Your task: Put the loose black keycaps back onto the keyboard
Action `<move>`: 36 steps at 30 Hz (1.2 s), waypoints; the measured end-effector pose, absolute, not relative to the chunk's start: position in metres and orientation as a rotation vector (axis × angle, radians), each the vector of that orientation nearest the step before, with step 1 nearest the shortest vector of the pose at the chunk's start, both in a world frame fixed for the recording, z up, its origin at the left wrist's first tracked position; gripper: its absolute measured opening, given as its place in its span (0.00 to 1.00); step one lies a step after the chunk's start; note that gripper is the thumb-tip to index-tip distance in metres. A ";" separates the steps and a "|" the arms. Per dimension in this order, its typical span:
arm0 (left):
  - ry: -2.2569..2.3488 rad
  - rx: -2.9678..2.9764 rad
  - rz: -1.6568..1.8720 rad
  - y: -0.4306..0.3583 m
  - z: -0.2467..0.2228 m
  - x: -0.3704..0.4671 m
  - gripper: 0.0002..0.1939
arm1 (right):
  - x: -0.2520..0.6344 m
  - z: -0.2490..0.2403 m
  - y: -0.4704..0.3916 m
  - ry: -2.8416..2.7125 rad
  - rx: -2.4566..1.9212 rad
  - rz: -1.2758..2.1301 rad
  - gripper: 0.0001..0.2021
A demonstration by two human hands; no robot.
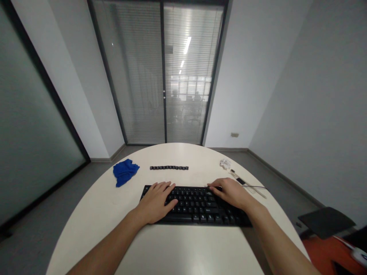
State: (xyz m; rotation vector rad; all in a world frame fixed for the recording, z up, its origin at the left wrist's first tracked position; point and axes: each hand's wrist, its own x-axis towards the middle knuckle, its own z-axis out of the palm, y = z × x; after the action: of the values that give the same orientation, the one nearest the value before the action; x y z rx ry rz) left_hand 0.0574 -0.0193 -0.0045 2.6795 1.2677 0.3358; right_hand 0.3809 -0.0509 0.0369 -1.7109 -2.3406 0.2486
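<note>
A black keyboard (189,217) lies on the round pale table in front of me. My left hand (156,202) rests flat over its left end, fingers stretched out and thumb apart. Over the right part of its back edge is my right hand (231,191), with thumb and forefinger brought together. A tiny pale spot shows at those fingertips, too small to name. Beyond the keyboard, several black keycaps (169,167) stand in a neat row. The gap in the keyboard's top row, if any, is hidden by my hands.
A crumpled blue cloth (125,172) lies at the table's left. At the right are a crumpled whitish wad (225,164), a thin brush-like tool (252,187) and a dark cable (259,187). A black and red chair (327,223) stands beyond the right edge.
</note>
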 end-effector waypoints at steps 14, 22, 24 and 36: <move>1.253 2.667 0.345 -0.019 -0.005 0.057 0.33 | 0.380 0.031 -0.038 -2.358 -1.851 0.311 0.15; 1.319 2.637 0.385 -0.029 0.003 0.061 0.25 | 0.372 0.044 -0.035 -2.356 -1.888 0.429 0.16; 1.321 2.667 0.438 -0.031 0.004 0.064 0.24 | 0.366 0.047 -0.026 -2.348 -1.960 0.368 0.18; 1.119 2.655 0.673 -0.039 -0.001 0.072 0.22 | 0.313 0.026 0.051 -2.248 -2.122 0.057 0.23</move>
State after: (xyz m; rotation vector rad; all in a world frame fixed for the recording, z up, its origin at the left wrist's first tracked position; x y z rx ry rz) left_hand 0.0721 -0.0389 -0.0012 2.6554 1.1186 0.6733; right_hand 0.3126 0.0513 0.0258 -2.1223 -2.2476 0.0571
